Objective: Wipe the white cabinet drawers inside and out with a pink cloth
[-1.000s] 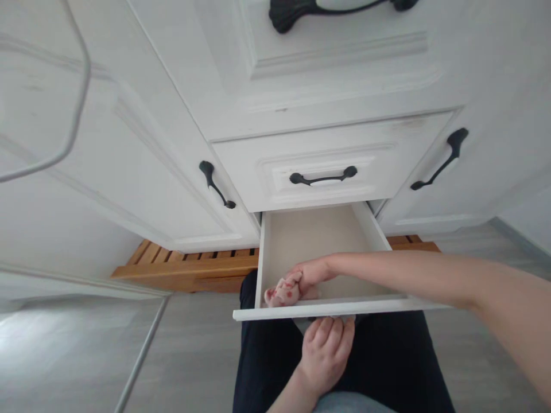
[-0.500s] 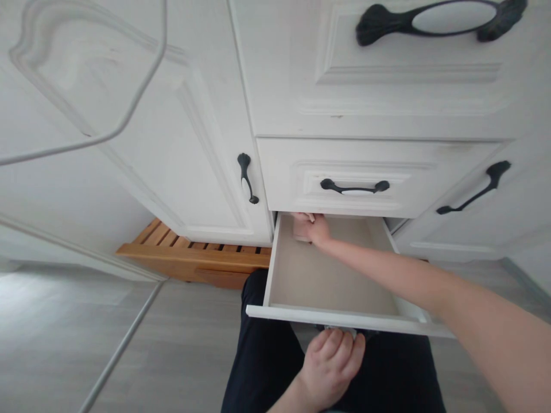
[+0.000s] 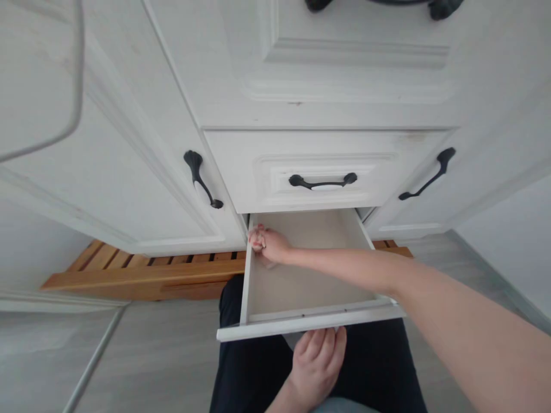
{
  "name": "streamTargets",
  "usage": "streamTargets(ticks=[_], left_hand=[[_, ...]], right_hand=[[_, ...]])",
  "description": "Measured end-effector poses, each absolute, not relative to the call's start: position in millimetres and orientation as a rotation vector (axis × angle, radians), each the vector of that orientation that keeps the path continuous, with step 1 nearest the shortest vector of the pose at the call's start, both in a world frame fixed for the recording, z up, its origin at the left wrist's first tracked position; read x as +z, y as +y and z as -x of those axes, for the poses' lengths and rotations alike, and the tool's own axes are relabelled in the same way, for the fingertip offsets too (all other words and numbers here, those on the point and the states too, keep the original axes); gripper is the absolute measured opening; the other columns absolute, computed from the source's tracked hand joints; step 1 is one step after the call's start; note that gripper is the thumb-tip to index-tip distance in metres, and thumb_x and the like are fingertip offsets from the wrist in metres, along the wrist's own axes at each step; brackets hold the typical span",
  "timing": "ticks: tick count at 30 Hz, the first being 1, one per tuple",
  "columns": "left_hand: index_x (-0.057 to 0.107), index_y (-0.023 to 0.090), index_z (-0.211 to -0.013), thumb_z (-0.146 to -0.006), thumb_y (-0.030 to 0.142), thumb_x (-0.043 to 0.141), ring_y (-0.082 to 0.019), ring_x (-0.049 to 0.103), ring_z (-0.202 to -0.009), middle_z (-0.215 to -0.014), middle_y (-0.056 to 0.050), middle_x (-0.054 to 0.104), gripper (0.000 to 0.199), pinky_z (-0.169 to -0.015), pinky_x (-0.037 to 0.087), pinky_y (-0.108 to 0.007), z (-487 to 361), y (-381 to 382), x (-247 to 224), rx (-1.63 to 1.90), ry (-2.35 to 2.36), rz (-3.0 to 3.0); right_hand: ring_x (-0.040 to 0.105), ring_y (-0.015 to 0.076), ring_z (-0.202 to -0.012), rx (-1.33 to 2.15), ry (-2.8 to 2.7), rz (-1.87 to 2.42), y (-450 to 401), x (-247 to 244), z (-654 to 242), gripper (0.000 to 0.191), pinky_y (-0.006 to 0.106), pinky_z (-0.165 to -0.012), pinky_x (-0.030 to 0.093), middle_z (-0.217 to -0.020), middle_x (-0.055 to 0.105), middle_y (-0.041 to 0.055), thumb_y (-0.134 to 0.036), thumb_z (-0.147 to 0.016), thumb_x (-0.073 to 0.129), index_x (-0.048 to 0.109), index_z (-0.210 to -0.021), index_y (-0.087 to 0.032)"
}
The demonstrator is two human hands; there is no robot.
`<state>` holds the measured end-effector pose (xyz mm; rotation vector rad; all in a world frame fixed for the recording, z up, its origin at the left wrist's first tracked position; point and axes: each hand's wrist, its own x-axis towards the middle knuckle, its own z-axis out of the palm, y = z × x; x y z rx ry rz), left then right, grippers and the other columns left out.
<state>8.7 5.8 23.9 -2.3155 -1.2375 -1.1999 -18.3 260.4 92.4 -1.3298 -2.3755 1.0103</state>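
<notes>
A white drawer stands pulled out above my lap, its beige bottom showing. My right hand is inside it at the left wall, closed round a pale pink cloth that bunches out of the fist. Part of the cloth is hidden by the fingers. Below the drawer's front edge, my left hand has its fingers curled up against the drawer front, round the handle, which is mostly hidden now.
Above the open drawer is a shut drawer with a black handle. Cabinet doors with black handles flank it on both sides. A slatted wooden bench runs low along the cabinet. My knees are under the drawer.
My right hand has moved to the drawer's left wall and toward me, with the cloth bunched up in it. The left hand stays at the drawer front. The view has shifted right.
</notes>
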Motion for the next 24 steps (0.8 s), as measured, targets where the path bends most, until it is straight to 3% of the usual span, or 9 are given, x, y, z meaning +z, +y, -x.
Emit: streamTargets(ticks=[6,10,14,17,20,24], left_hand=[[0.070,0.019,-0.127,-0.086,0.015,0.060,-0.019,0.059,-0.113,-0.112,-0.002,0.075,0.042,-0.122,0.028,-0.036,-9.5,8.7,22.6,-1.212,-1.219,2.310],[0.071,0.018,-0.125,-0.085,0.015,0.061,-0.019,0.059,-0.112,-0.114,-0.004,0.073,0.042,-0.119,0.032,-0.036,-6.1,8.6,26.2,-1.143,-1.192,2.325],[0.069,0.021,-0.128,-0.087,0.021,0.064,-0.017,0.060,-0.111,-0.120,-0.003,0.072,0.042,-0.114,0.039,-0.032,-1.1,7.0,32.7,-1.030,-1.184,2.358],[0.068,0.022,-0.129,-0.086,0.023,0.065,-0.016,0.061,-0.111,-0.122,-0.003,0.071,0.043,-0.111,0.042,-0.030,-0.5,6.7,33.4,-0.988,-1.198,2.373],[0.069,0.021,-0.128,-0.086,0.020,0.064,-0.017,0.061,-0.113,-0.120,-0.003,0.072,0.043,-0.114,0.040,-0.032,-3.1,6.9,29.9,-1.051,-1.222,2.352],[0.072,0.021,-0.123,-0.086,0.018,0.063,-0.018,0.062,-0.112,-0.116,-0.004,0.073,0.039,-0.116,0.037,-0.034,-7.0,7.8,25.2,-1.134,-1.196,2.292]], right_hand=[[0.058,0.0138,-0.076,1.312,-2.705,0.894,183.4,98.6,-8.7,0.017,0.023,-0.065,0.037,-0.083,0.067,-0.0007,-0.008,-0.071,0.067,0.061,-0.084,-0.018],[0.060,0.0132,-0.083,1.358,-2.913,0.628,170.1,105.2,-18.6,0.010,0.023,-0.067,0.037,-0.096,0.070,0.0001,-0.011,-0.081,0.063,0.061,-0.088,-0.018],[0.060,0.0172,-0.090,0.872,-3.064,0.453,183.5,116.4,-30.1,0.011,0.028,-0.074,0.041,-0.102,0.069,0.0040,-0.028,-0.095,0.056,0.065,-0.094,-0.021],[0.056,0.0228,-0.113,0.396,-3.039,0.284,213.3,122.9,-38.4,0.026,0.038,-0.096,0.041,-0.118,0.067,0.0089,-0.031,-0.103,0.043,0.066,-0.093,-0.023],[0.050,0.0238,-0.126,0.312,-3.021,0.288,255.3,123.3,-38.3,0.033,0.045,-0.108,0.035,-0.131,0.063,0.0097,-0.021,-0.104,0.034,0.066,-0.099,-0.024],[0.049,0.0242,-0.129,0.359,-3.032,0.400,307.1,114.0,-16.8,0.026,0.046,-0.113,0.034,-0.129,0.064,0.0073,-0.017,-0.099,0.043,0.067,-0.094,-0.024]])
